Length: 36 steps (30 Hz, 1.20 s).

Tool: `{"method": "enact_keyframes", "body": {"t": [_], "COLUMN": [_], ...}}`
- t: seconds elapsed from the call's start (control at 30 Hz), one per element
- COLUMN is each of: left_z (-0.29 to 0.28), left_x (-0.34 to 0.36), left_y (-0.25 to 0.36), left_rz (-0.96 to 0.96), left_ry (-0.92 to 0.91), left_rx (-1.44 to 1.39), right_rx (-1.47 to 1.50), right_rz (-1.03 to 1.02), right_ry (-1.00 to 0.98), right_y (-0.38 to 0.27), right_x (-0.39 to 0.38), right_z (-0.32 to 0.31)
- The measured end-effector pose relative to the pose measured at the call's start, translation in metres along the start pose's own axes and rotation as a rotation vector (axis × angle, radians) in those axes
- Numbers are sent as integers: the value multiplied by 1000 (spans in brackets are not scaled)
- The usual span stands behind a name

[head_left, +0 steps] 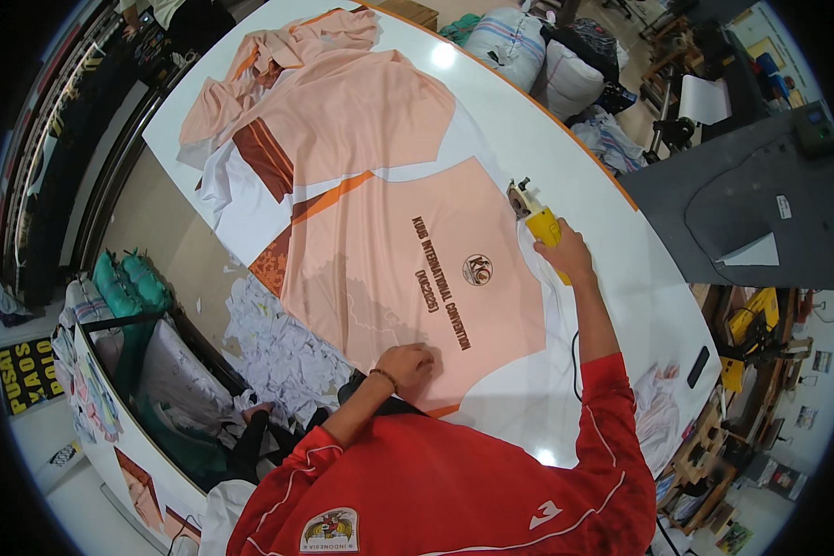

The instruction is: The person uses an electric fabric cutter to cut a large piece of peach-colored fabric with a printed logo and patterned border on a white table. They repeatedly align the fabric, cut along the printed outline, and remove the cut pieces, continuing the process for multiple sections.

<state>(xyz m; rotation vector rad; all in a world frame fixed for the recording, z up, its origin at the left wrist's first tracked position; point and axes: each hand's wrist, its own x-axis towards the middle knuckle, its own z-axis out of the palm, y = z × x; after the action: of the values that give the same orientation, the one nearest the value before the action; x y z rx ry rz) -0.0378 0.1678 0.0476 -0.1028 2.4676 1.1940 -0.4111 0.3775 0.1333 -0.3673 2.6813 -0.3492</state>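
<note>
A peach printed fabric panel (371, 250) with dark lettering and a round emblem lies spread on the white table. My right hand (562, 255) is wrapped round the yellow body of an electric rotary cutter (539, 222). The cutter's metal head sits at the panel's right edge, beside the white margin of the cloth. My left hand (408, 368) rests on the near part of the panel, fingers loosely bent and holding nothing I can see. A dark cord trails near my right forearm.
More peach and white fabric (334, 102) lies bunched at the table's far end. White scraps (283, 324) cover the floor at left. Stuffed sacks (505, 44) stand beyond the orange table edge. A black phone (699, 367) lies at the table's right corner.
</note>
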Motion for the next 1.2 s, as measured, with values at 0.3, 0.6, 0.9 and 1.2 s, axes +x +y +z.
{"method": "enact_keyframes", "body": {"t": [0.3, 0.6, 0.9, 1.2], "left_z": [-1, -3, 4, -11], "left_x": [-2, -1, -4, -11], "left_y": [2, 0, -5, 21], "left_rz": [25, 7, 29, 13], "left_ry": [21, -3, 53, 175], "left_rx": [1, -26, 4, 113], "right_rx": [-57, -71, -62, 183], "right_rz": [-46, -49, -87, -50], "right_ry": [-13, -50, -65, 6], "right_y": [-21, -53, -86, -33], "right_x": [39, 76, 113, 50], "right_z": [-4, -7, -7, -10]}}
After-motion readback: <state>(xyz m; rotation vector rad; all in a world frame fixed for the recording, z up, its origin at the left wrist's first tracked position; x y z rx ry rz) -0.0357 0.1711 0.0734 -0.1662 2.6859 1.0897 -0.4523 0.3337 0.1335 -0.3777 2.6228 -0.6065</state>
